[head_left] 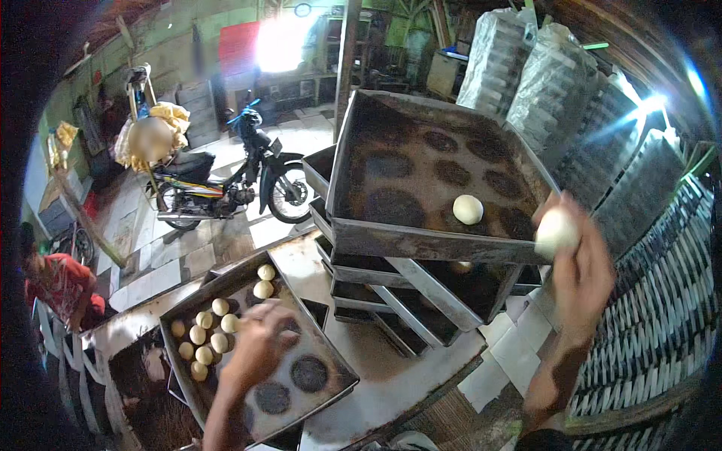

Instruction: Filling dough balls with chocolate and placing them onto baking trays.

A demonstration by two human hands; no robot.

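My right hand (585,267) is shut on a pale dough ball (556,233), held at the right front corner of the upper metal tray (444,239). A single dough ball (468,210) rests inside that tray on its dark, round-marked bottom. Lower and to the left, my left hand (262,340) hovers over a second metal tray (331,410), its fingers curled and slightly blurred. Whatever they may hold is hidden. Several dough balls (203,336) lie on that tray's left side, one of them right beside my left hand.
Below the upper tray, more metal trays (429,289) are stacked crosswise on a pale table (406,391). Behind them stands a motorcycle (226,180). Wrapped stacks (519,83) rise at the back right, near a woven rack (654,323). A person in red (64,286) is at far left.
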